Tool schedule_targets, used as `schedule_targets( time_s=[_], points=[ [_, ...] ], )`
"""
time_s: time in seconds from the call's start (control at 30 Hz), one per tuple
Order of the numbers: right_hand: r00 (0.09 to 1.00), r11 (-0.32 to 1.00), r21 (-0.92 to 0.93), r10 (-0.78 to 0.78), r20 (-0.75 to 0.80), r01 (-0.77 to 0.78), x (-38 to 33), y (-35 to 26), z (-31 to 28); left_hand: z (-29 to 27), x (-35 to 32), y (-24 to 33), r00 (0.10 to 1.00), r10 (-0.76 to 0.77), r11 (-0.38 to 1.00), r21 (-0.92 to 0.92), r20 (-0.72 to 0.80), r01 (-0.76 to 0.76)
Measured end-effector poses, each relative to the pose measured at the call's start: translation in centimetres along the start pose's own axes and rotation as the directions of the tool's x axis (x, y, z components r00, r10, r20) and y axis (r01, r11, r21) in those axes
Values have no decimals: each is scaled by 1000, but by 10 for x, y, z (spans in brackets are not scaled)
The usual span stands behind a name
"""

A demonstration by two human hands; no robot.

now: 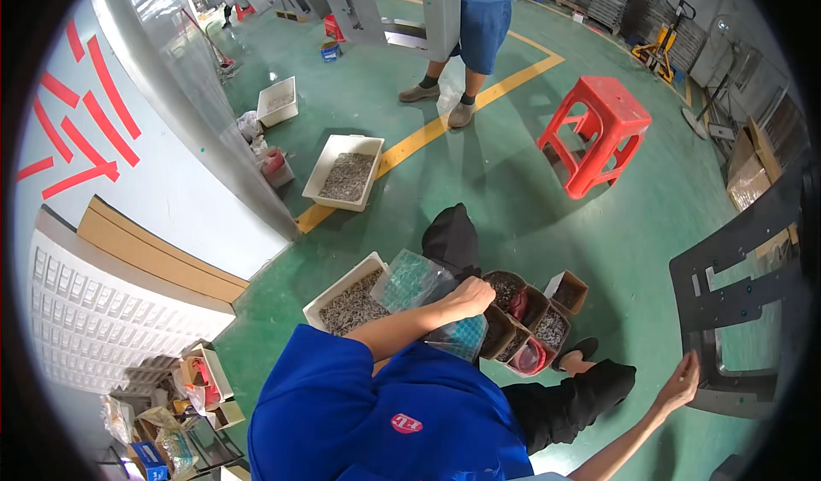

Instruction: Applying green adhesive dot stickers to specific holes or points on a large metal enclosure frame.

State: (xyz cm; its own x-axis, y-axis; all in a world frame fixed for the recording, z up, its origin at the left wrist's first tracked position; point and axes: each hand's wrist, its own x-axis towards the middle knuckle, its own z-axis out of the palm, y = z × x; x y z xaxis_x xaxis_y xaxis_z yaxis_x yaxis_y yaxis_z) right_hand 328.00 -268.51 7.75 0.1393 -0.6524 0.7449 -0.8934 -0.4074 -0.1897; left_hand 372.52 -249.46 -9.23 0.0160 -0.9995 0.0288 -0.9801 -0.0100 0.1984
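Reaching across the lap at the centre of the frame with the left hand [469, 299], over a clear sheet with a teal grid [410, 280] and just beside the cluster of parts bins [535, 308]. Bent at the fingers in that grip, with the tips close together; cannot tell whether clamped on a small part. Stretching the right hand [682, 383] out to the lower right, at the left edge of a dark metal panel [735, 310] with cut-outs. Curled in that grip too; cannot tell whether touching the panel or just short of it. Showing also, left of the lap, a white tray [339, 279] of small parts; farther up, a second tray [374, 177]; and, at upper right, a red stool [611, 105].
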Motion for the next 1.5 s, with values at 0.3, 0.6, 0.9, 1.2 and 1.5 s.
schedule_targets(
  time_s=[0.3,0.6,0.9,1.2,1.5],
  points=[
    [886,966,246,-187,425,86,-50,-68,61,-13,10,-15,989,-141,940,-319,-34,123],
    [737,986,160,-70,672,-52,-96,-41,96,-188,64,-244,565,-576,728,-685,-591,24],
    [611,992,75,4,791,-103,-116,-34,109,-343,80,-376,256,-557,820,-572,-790,18],
    [550,994,29,32,835,-102,-115,-43,117,-358,90,-384,379,-644,616,-744,-664,-257],
    [508,992,58,7,861,-114,-121,-54,123,-358,93,-329,203,-664,727,-685,-720,-51]
  ],
)
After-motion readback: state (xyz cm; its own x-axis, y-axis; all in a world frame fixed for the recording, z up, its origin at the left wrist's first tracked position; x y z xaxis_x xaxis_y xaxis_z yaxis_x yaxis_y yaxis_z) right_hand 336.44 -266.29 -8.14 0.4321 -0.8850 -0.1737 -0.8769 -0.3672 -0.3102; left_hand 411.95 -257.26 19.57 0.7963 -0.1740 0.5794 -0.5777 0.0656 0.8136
